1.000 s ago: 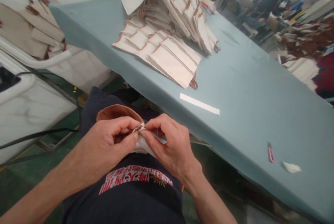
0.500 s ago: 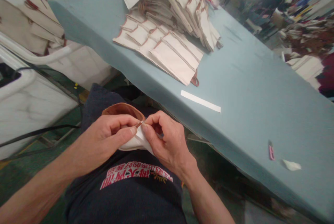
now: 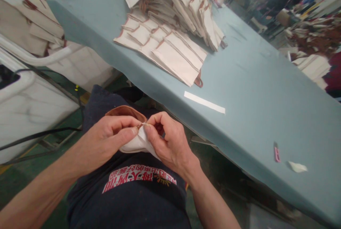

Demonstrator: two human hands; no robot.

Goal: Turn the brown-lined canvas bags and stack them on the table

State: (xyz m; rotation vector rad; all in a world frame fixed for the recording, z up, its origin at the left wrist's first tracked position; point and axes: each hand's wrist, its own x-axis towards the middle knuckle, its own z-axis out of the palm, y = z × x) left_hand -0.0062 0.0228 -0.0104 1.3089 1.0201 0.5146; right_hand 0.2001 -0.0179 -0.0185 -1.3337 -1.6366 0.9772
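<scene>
Two hands work at one white cloth piece [image 3: 133,145], which is held off the bench [image 3: 253,97], just outside its near edge and in front of the person's dark shirt [image 3: 128,207]. The left hand [image 3: 110,138] pinches the upper edge of the piece between thumb and forefinger, and the right hand [image 3: 167,138] pinches the same edge right beside it, the fingertips of the two nearly meeting. On the bench lie two groups of layered cloth: one low, fanned stack [image 3: 181,58] towards the near edge and one taller heap [image 3: 193,5] behind it (the layers overlap too much to count singly). Also on the bench are one white strip [image 3: 204,102] near the near edge, one small pink-handled tool [image 3: 277,153] towards the right end, and one pale scrap [image 3: 297,166] just beside that tool. Off the bench's left end stand two white bins, a farther bin [image 3: 87,62] holding beige pieces with brown cords and a nearer bin [image 3: 37,111]. The held piece looks soft and plain, its lower edge rounded into a fold; one brown band [image 3: 124,110] curves up in a broad loop behind the left hand, and a thin brown trim shows at the pinched edge, its detail too small to read.
</scene>
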